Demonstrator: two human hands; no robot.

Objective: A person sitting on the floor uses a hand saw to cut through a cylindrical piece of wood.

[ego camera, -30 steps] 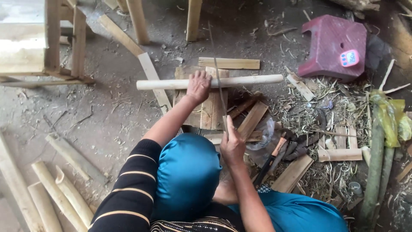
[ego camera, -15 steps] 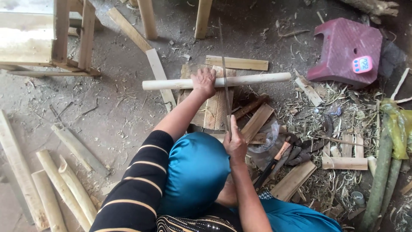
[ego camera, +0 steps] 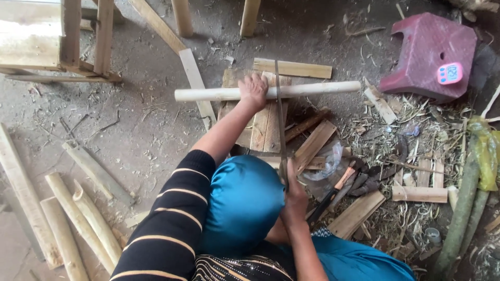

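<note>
- While the left hand (ego camera: 253,89) stays clamped around the pale round wooden pole (ego camera: 312,88), nothing about that grip has changed.
- Right hand (ego camera: 295,193), fingers closed on the thin long-bladed saw (ego camera: 279,112), has drawn slightly toward 6 o'clock, so sawing continues.

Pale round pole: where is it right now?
In the head view, the pale round pole lies crosswise on the wooden boards at upper centre, pinned by the left hand, with the saw blade crossing it, left of the red stool.
</note>
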